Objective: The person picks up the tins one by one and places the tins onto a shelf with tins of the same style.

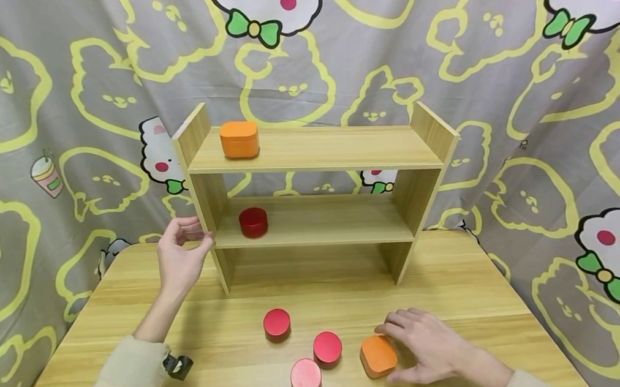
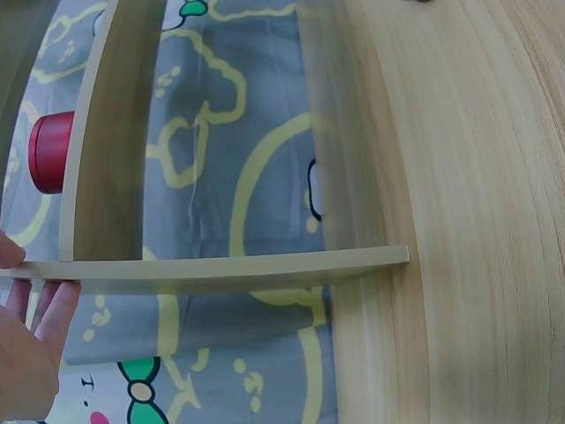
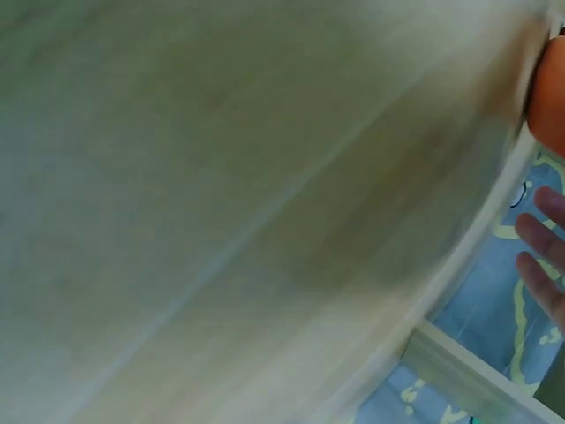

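A small wooden shelf (image 1: 312, 218) stands on the table. My left hand (image 1: 179, 257) pinches its left side panel, thumb on one face and fingers on the other, as the left wrist view shows. On the table, my right hand (image 1: 425, 346) is spread beside an orange box (image 1: 378, 356), thumb and fingers at its right side. In the right wrist view the fingers (image 3: 543, 234) appear apart from the orange box (image 3: 549, 97). Another orange box (image 1: 239, 140) sits at the left of the top board, and a dark red round tin (image 1: 253, 223) on the middle board.
Three red round tins stand on the wooden table (image 1: 237, 378): one red tin (image 1: 276, 324) nearer the shelf, a second tin (image 1: 327, 348), and a third tin (image 1: 306, 377) close to it. A patterned curtain (image 1: 499, 78) hangs behind and at both sides.
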`<action>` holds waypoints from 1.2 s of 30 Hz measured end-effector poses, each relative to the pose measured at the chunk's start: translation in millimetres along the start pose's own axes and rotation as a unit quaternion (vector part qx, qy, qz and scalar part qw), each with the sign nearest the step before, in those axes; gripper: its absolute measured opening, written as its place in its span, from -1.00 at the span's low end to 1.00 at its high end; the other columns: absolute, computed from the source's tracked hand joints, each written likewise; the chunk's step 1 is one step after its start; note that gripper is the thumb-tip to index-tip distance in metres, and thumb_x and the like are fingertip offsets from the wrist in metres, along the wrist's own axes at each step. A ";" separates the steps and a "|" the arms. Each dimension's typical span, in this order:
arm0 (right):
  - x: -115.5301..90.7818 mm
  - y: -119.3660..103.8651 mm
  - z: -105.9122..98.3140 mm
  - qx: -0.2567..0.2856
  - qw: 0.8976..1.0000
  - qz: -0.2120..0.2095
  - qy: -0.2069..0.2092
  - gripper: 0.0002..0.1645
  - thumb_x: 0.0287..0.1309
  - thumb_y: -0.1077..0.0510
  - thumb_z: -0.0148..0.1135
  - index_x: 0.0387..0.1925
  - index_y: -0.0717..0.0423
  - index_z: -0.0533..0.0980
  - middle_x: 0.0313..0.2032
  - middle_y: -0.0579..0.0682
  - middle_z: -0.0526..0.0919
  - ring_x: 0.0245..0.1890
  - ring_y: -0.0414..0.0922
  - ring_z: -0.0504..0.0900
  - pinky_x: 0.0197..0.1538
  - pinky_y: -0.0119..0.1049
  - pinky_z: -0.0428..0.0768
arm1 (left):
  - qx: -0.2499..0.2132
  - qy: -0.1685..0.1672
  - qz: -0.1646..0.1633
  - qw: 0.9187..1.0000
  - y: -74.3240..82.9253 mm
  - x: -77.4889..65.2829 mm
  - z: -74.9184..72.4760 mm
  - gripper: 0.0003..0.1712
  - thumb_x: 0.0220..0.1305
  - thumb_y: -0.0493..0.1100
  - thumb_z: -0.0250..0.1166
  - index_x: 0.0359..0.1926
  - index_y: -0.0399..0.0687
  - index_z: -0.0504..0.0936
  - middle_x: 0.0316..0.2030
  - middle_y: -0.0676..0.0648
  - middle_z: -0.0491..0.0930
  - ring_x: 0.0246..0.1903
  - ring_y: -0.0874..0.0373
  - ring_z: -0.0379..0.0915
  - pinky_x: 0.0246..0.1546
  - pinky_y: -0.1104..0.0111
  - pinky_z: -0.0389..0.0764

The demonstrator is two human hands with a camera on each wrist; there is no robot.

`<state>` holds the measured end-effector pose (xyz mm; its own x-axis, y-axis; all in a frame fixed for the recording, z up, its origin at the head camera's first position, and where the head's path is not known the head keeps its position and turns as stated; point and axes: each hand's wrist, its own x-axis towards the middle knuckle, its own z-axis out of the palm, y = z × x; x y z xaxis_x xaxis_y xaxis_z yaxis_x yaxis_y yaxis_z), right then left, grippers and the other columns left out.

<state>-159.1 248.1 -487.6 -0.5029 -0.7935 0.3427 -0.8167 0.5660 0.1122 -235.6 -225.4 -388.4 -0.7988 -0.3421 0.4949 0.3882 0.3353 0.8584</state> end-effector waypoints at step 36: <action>21.2 3.0 9.4 -0.008 0.998 -0.049 0.034 -0.22 -0.06 -0.64 0.41 -0.09 -0.16 0.60 -0.26 -0.32 0.63 -0.31 -0.36 0.57 -0.23 -0.47 0.61 | 0.001 0.006 0.010 1.000 -5.7 -1.0 1.9 -0.69 0.19 -0.48 0.36 -0.02 -0.37 0.61 -0.25 0.36 0.60 -0.30 0.51 0.59 -0.29 0.70 0.73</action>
<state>-174.8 230.9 -488.7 -0.4001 -0.8281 0.3927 -0.8560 0.4907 0.1626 -237.9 -225.4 -394.1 -0.7854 -0.3465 0.5129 0.4020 0.3445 0.8484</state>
